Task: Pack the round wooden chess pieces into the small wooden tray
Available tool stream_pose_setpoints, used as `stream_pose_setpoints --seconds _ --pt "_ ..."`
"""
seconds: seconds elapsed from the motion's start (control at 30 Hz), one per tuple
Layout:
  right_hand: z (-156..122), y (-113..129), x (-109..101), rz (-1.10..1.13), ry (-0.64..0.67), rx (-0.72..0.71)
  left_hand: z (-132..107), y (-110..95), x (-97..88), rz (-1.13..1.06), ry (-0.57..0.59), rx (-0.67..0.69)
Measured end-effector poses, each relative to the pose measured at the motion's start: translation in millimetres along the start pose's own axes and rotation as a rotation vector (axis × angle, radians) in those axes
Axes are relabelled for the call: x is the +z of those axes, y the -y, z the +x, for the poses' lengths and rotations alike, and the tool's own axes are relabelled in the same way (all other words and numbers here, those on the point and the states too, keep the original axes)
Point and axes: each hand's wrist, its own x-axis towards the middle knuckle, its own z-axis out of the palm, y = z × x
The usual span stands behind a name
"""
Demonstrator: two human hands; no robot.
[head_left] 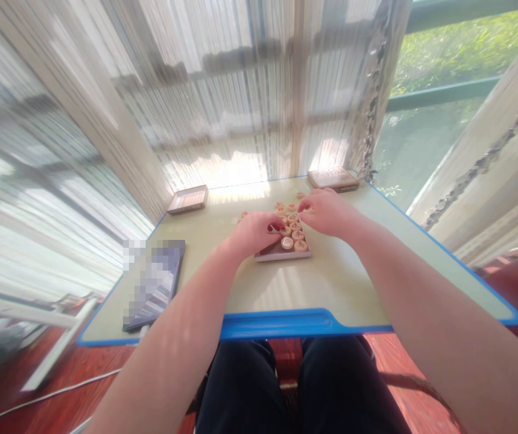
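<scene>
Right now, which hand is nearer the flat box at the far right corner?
Right. The right hand is just in front of the flat box; the left hand is farther left, at the tray of pieces.

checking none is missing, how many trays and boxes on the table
3: far-left tray, far-right box, and middle tray holding pieces, partly hidden by the left hand.

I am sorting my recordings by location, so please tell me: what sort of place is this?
Probably a room in a home, beside a window: striped curtains hang behind the table, and the floor looks like reddish wood.
</scene>
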Motion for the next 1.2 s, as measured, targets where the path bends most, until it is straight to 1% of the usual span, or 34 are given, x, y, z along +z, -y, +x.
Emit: stream_pose_setpoints --seconds 0.17,0.4,0.6,0.97,1.2 --pt "0.6 0.5 -0.2 -0.002 0.017 0.007 0.7 -2.7 -0.1 0.083 -0.009 -0.006" --pt "0.5 0.5 -0.3 -0.011 0.010 0.007 1.6 -1.7 1.4 0.129 -0.028 0.014" --pt "1.9 -2.3 2.8 -0.014 0.002 -0.010 2.1 -0.4 2.6 0.140 -0.042 0.028" --pt "1.3 -2.4 2.0 -0.021 -0.013 -0.033 0.9 -1.3 1.0 0.129 -0.046 0.048" --pt "2.5 -5.7 5.4 -0.005 -0.030 -0.063 1.3 -5.4 -0.6 0.140 -0.042 0.026"
